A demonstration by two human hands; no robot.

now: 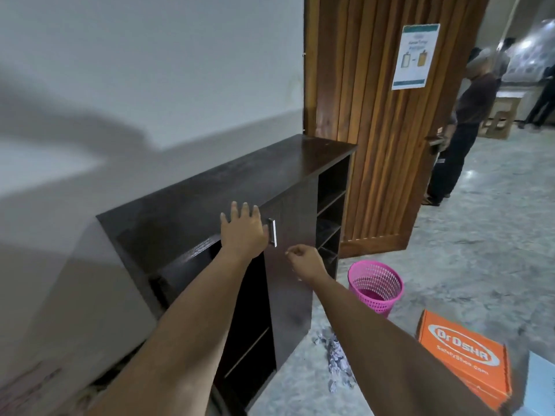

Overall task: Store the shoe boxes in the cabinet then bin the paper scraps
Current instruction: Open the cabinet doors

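Left hand (242,228) at frame centre, fingers spread and straight, palm against the top front edge of the dark cabinet (210,187), just left of the silver door handle (272,232). Right hand (304,262) just below and right of that handle, fingers loosely curled in front of the closed door panel (292,283); can't tell if it pinches anything or touches the door. Left bay of the cabinet is open, dark shelves visible inside; open shelves also at its right end. Orange shoe box (464,355) on the floor at lower right, partly behind the right forearm, with a pale blue box edge (540,382) just beside it at the frame edge. Paper scraps (333,360) heaped on the floor at bottom centre, near the cabinet's foot. Pink mesh bin (375,288) upright on the floor right of the cabinet, between it and the orange box. Wooden door (384,130) with a poster at upper right; a person (462,127) stands beyond it.
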